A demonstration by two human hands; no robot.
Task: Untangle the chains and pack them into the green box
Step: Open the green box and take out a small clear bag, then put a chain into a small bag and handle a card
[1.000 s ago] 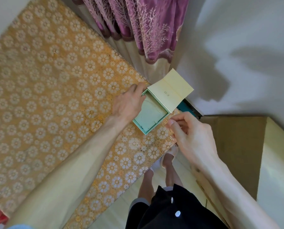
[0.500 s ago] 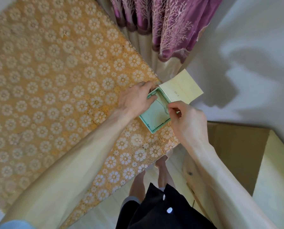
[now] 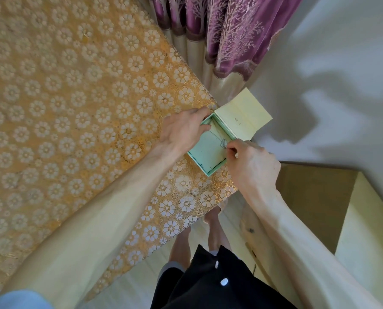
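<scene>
Green box (image 3: 205, 158) is sitting open w/ its lid (image 3: 244, 114) flipped back, right between both hands at the corner of the flowery gold tablecloth (image 3: 74, 97). Left hand (image 3: 183, 128) is gripping the box's far-left wall, fingers curled over the rim. Right hand (image 3: 250, 163) is pinching a thin chain (image 3: 222, 142) w/ thumb + fingertips, chain trailing into the box just left of it. Purple curtain (image 3: 226, 34) is hanging beyond the hands.

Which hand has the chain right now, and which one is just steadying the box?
The right hand has it: its fingers pinch the thin chain over the open green box. The left hand only grips the box's far rim.
</scene>
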